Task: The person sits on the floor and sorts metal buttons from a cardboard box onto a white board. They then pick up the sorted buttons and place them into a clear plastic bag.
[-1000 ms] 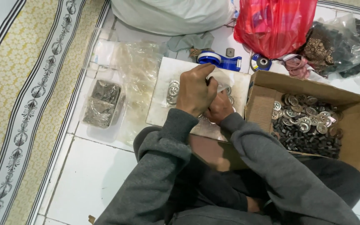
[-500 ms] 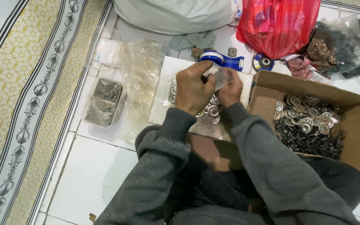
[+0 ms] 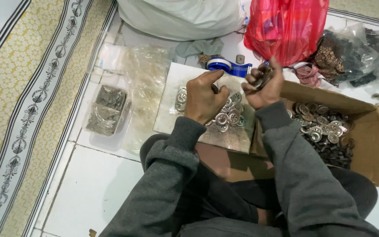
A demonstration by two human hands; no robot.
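Right hand (image 3: 263,85) lifted off the metal plate (image 3: 224,140) since half a second back and swung right toward the red bag (image 3: 286,26), fingers curled shut round a small stack of round metal discs (image 3: 264,78); left hand (image 3: 203,98) stays low on the plate, loosely curled over the loose discs (image 3: 229,116), can't tell if pinching any.

Discs look like stiff, thin, slick stamped metal, light singly but heavy in bulk, probably best pinched by the rims or squeezed as a stack. Plenty more heaped in the cardboard box (image 3: 369,131) at right. Working on a white tile floor (image 3: 88,188), patterned mat (image 3: 18,109) at left, blue tape dispenser (image 3: 229,66) far side, clear tub of dark bits (image 3: 106,109) left of plate. Cramped, cluttered spot.
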